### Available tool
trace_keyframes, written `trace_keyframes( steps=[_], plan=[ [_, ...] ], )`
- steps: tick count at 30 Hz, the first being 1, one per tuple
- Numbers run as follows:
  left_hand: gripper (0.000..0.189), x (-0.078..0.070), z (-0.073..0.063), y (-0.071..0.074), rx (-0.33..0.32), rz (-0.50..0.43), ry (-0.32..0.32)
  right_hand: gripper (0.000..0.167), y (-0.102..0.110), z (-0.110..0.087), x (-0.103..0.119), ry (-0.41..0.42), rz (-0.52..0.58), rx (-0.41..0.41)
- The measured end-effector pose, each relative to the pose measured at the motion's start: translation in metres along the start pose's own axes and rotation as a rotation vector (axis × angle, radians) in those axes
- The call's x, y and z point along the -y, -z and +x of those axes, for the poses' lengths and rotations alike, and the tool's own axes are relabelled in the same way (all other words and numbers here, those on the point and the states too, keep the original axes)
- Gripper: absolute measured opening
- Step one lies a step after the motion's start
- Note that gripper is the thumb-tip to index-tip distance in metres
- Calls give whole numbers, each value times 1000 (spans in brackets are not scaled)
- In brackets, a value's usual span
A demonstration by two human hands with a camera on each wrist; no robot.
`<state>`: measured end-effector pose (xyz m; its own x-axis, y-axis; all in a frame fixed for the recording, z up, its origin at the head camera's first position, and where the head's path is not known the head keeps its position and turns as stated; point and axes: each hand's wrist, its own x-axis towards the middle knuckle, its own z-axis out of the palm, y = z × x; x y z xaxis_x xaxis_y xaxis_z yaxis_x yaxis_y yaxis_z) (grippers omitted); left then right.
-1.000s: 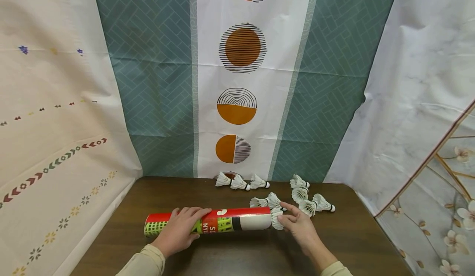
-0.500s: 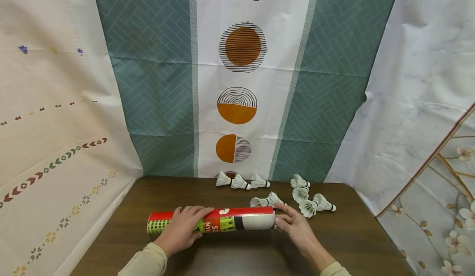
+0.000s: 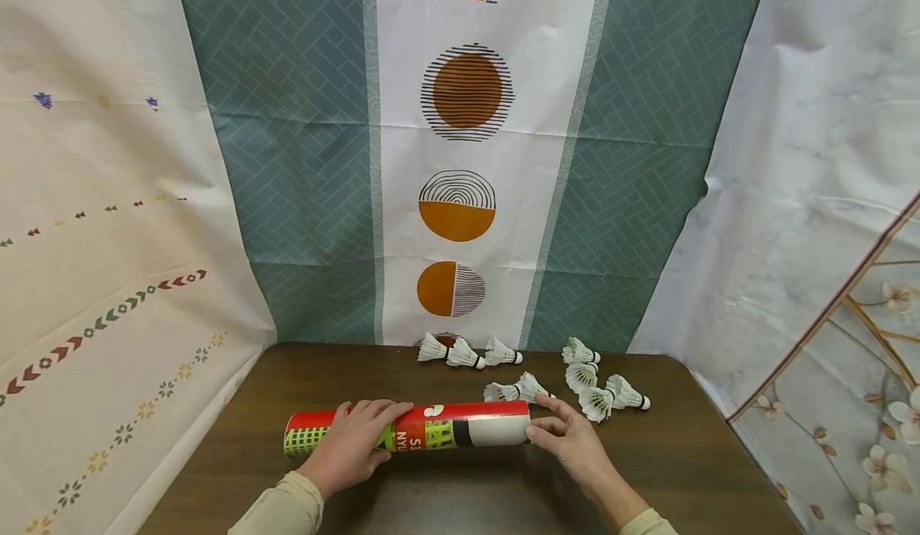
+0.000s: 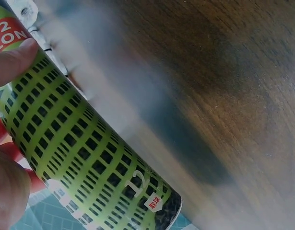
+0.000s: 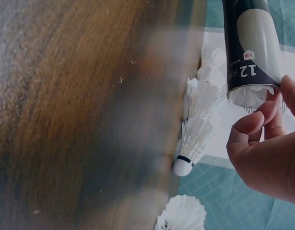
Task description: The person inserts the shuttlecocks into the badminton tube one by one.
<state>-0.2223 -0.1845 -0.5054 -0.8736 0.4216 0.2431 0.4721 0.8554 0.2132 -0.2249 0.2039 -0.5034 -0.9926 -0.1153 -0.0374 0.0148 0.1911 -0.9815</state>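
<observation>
A red, green and white shuttlecock tube (image 3: 496, 425) lies sideways across the front of the table. My left hand (image 3: 352, 443) grips it around the left half, thumb on the near side; the left wrist view shows its green checked wall. At the tube's right-hand mouth is my right hand (image 3: 578, 445), thumb at the rim and fingertips reaching into the opening, fingers loosely bent. In the right wrist view the white skirt of a shuttlecock (image 5: 248, 97) sits just inside that mouth; its cork end is hidden in the tube.
Two shuttlecocks (image 3: 530, 386) lie just behind the tube's right end. Three more shuttlecocks (image 3: 465, 354) line the back edge, and several others (image 3: 596, 403) cluster to the right. Fabric hangings (image 3: 309, 295) surround the dark wooden table (image 3: 230, 423).
The shuttlecock that stuck out of the tube's mouth has gone inside, pushed left by my right hand. The tube shifted slightly right; my left hand kept its grip.
</observation>
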Motion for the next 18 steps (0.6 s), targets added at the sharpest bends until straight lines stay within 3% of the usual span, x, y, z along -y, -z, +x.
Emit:
trace_keyframes(
  steps=[18],
  plan=[
    [85,-3,2,-1,27,9,8,68,-6,-1,-5,19,7,-16]
  ],
)
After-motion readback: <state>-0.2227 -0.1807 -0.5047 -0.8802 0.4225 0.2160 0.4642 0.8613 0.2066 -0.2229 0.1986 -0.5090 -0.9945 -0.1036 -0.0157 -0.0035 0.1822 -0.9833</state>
